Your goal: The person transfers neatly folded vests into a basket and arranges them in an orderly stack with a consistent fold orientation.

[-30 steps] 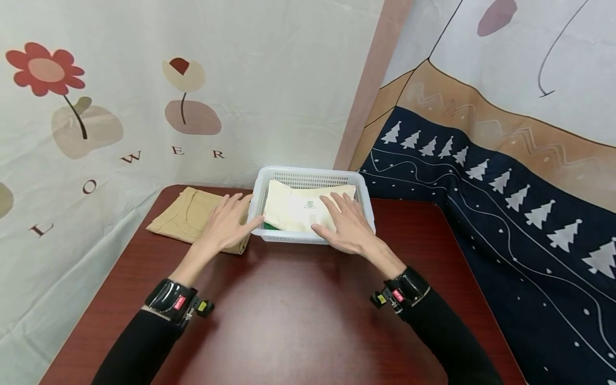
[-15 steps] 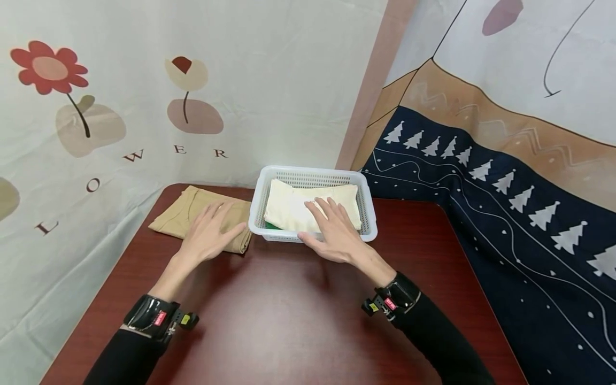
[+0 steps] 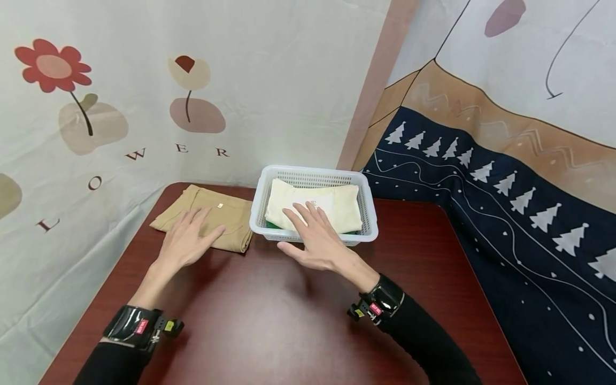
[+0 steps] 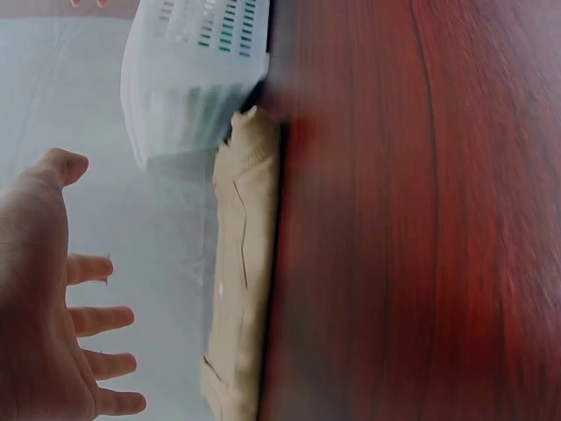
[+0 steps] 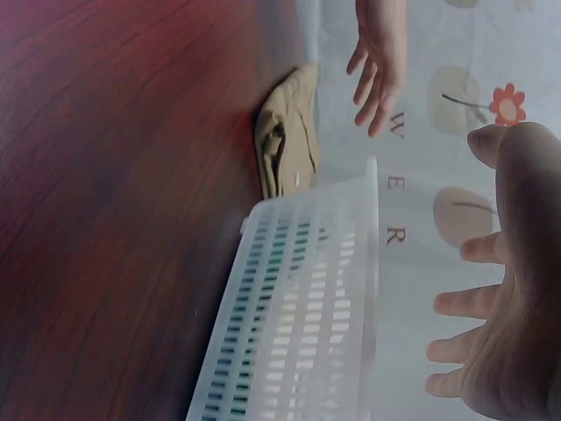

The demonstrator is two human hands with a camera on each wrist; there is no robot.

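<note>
In the head view my left hand point(image 3: 182, 243) has its fingers spread and overlaps the near left part of a folded tan garment point(image 3: 230, 214). The left wrist view shows a gap between that hand's fingers and the garment, and nothing in its grip. My right hand point(image 3: 315, 243), fingers spread, hovers at the near rim of a white plastic basket point(image 3: 317, 172). Inside the basket lies a folded cream cloth point(image 3: 344, 206) with small print, partly hidden by that hand. A bit of green point(image 3: 273, 225) shows beneath the cloth. In the right wrist view, the right fingers stand apart from the basket's wall.
Basket and garment sit side by side at the back of a dark red wooden table point(image 3: 269, 321). Behind it hangs a pale curtain point(image 3: 279, 96) with flower prints. A navy cloth point(image 3: 481, 240) with white trees hangs along the right side. Each wrist carries a strapped camera.
My left hand has drawn back leftward and toward me from beside the basket, baring more of the tan garment. My right hand has shifted left and nearer along the basket's front.
</note>
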